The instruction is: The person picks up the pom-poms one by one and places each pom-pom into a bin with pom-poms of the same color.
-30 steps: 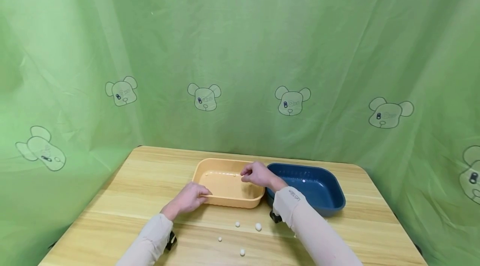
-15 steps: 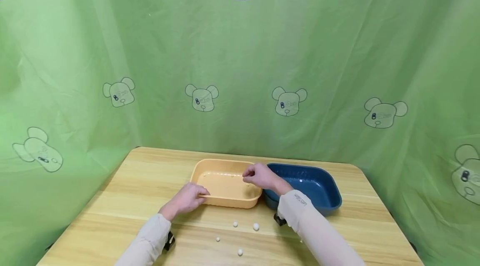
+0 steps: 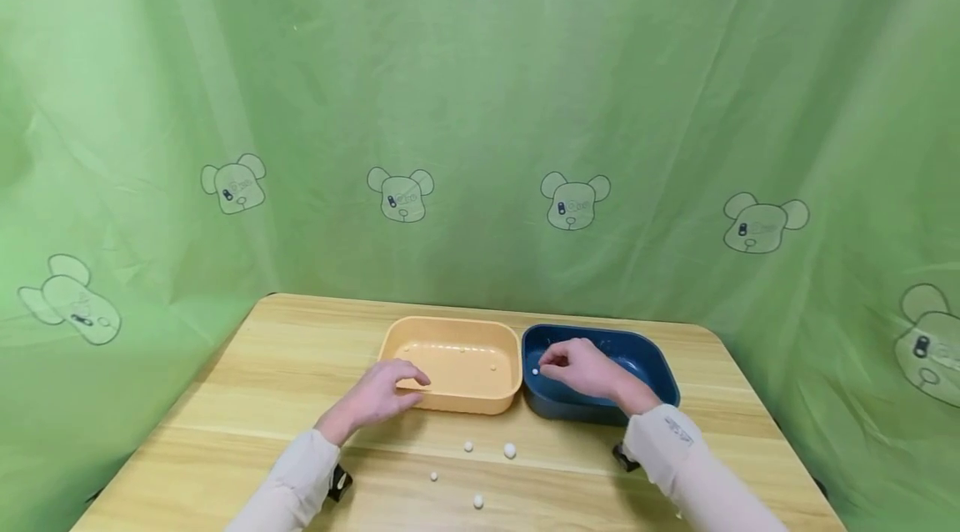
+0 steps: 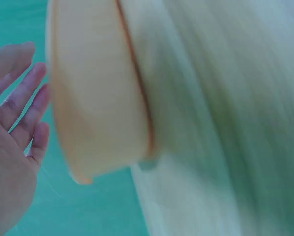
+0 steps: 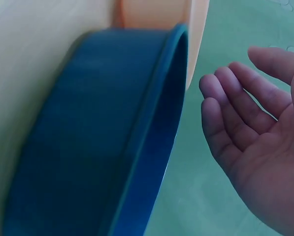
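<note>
White ball (image 3: 536,371) within blue tray (image 3: 570,410), just beside right hand (image 3: 583,367); both hands unclenched, left hand (image 3: 381,393) near orange tray (image 3: 457,373).

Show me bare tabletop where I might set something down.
Bare: the table left of the orange tray, beyond the left sleeve, and the strip right of the blue tray and right sleeve. Crowded: the front middle, where white balls lie between the sleeves.

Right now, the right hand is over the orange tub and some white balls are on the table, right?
Not quite: the head view shows the right hand over the blue tub. Some white balls are on the table, yes.
</note>
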The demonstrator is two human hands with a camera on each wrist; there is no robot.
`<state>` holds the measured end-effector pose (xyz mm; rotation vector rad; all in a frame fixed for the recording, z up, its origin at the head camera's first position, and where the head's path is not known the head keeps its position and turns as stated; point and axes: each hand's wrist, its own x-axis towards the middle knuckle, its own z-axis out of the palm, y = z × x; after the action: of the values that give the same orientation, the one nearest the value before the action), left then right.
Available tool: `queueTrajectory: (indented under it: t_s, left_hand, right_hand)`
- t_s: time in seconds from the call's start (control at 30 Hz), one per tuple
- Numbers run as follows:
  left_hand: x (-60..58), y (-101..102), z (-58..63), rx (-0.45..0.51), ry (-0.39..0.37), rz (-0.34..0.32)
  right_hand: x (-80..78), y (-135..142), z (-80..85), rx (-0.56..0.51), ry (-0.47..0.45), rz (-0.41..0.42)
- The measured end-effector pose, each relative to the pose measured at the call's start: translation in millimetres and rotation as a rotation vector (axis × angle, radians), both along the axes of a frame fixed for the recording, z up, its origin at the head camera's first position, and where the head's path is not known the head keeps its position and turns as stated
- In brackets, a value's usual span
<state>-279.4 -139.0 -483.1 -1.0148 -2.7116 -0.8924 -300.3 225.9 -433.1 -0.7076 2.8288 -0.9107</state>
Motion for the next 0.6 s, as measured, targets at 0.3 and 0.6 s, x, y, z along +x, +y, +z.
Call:
queueTrajectory:
  t_s: [0.3,0.6]
  left_hand:
    - [25.5,11.1,11.9,0.024,-0.109,-0.167]
    - [37.4,14.5,0.5,-0.074,-0.223,-0.288]
  right_hand:
    - [16.7,52.9,-12.0,0.046,-0.010,-0.027]
    - [29.2,94.9,-22.2,0.046,0.001,-0.024]
